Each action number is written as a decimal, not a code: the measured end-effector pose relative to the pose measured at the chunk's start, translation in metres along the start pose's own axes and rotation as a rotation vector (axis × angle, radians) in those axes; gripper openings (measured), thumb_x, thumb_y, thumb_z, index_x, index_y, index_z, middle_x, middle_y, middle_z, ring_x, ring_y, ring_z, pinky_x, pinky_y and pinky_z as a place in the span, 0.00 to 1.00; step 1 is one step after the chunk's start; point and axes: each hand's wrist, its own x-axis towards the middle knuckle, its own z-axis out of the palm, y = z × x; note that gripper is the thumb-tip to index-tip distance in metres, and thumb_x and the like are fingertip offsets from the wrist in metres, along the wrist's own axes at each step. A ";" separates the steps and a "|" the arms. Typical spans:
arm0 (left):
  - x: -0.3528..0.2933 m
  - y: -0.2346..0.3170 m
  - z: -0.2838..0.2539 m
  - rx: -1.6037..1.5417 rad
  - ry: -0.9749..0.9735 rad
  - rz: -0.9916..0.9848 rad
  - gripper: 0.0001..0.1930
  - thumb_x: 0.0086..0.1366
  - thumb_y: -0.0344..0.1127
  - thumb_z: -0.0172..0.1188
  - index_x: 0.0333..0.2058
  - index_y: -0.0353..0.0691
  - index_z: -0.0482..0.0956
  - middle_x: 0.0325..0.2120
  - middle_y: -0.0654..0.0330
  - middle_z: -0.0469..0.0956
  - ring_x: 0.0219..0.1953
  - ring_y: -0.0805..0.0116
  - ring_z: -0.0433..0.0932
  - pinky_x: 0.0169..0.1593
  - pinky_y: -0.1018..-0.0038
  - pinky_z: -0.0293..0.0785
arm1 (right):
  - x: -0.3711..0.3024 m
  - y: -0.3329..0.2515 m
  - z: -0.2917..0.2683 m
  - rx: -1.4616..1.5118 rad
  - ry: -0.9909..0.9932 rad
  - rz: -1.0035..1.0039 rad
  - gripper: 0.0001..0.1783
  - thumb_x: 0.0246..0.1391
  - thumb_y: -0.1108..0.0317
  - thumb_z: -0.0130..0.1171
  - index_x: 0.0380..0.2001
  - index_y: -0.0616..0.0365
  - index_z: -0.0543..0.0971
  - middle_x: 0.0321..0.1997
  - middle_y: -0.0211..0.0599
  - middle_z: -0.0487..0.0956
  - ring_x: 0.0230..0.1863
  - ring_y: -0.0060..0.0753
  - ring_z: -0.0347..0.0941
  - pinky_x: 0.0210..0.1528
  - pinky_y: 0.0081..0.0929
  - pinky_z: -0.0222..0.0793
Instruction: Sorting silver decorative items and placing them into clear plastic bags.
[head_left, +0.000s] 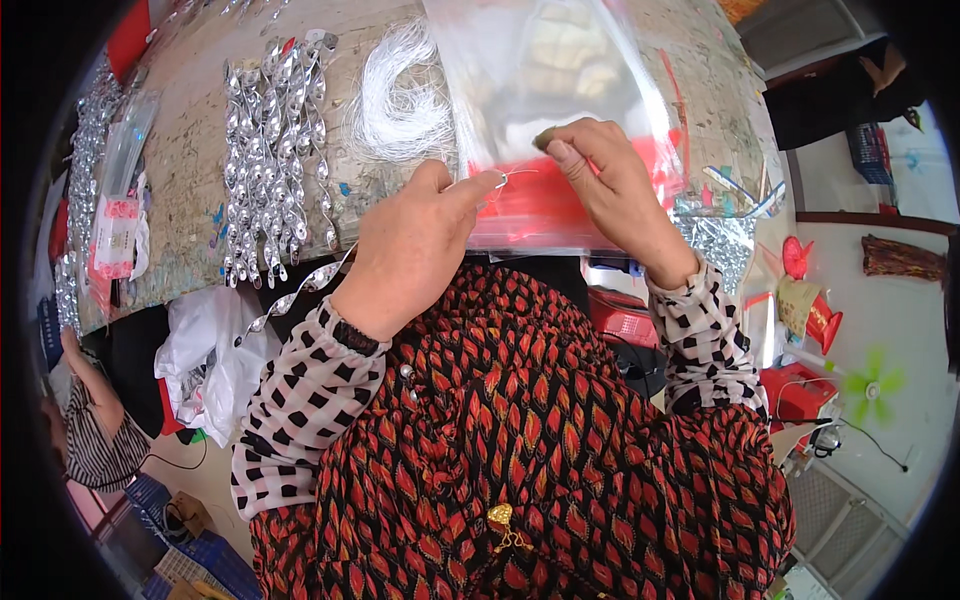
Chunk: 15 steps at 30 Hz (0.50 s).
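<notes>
My left hand [405,245] is closed on a twisted silver strip [290,300], whose tail hangs out behind the wrist. At its thumb and fingertip the strip's small end shows, with a thin white string [520,173] at it. My right hand [615,185] is closed in a pinch, a little to the right and apart from the left. A dark olive covering or scrap [545,138] shows at its fingertip; whether it pinches anything is unclear. Beneath both hands lies a stack of clear plastic bags [540,225] with a red band.
Several twisted silver strips [275,150] lie in rows on the worn table [190,120], beside a bundle of white string [395,110]. Packed clear sleeves [120,220] rest at the left edge. A white plastic bag [210,345] hangs below. Another person's arm [90,370] shows at far left.
</notes>
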 end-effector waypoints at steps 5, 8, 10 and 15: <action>-0.008 0.005 -0.009 0.111 0.007 -0.014 0.15 0.62 0.32 0.50 0.46 0.48 0.77 0.28 0.53 0.70 0.25 0.51 0.76 0.29 0.60 0.73 | 0.001 -0.016 0.001 -0.107 -0.122 -0.099 0.08 0.55 0.65 0.56 0.33 0.57 0.79 0.31 0.36 0.76 0.38 0.38 0.68 0.43 0.31 0.60; 0.000 0.002 0.000 0.119 -0.011 0.025 0.15 0.61 0.32 0.50 0.46 0.48 0.77 0.28 0.52 0.70 0.25 0.51 0.76 0.29 0.59 0.73 | -0.005 -0.004 0.004 -0.119 -0.106 -0.085 0.07 0.53 0.65 0.58 0.32 0.56 0.79 0.30 0.35 0.76 0.37 0.38 0.68 0.42 0.31 0.60; 0.004 0.000 0.005 0.107 -0.022 0.035 0.15 0.61 0.32 0.50 0.46 0.48 0.77 0.28 0.52 0.70 0.25 0.51 0.76 0.29 0.59 0.73 | -0.008 0.002 0.006 -0.111 -0.101 -0.064 0.06 0.52 0.66 0.58 0.31 0.56 0.79 0.29 0.35 0.75 0.37 0.38 0.68 0.43 0.32 0.59; -0.006 0.005 -0.007 0.145 -0.015 -0.003 0.14 0.61 0.32 0.50 0.45 0.48 0.77 0.28 0.52 0.70 0.25 0.51 0.76 0.29 0.60 0.73 | -0.004 -0.009 0.009 -0.068 -0.153 -0.071 0.04 0.51 0.68 0.58 0.29 0.57 0.77 0.28 0.34 0.74 0.36 0.38 0.67 0.44 0.32 0.59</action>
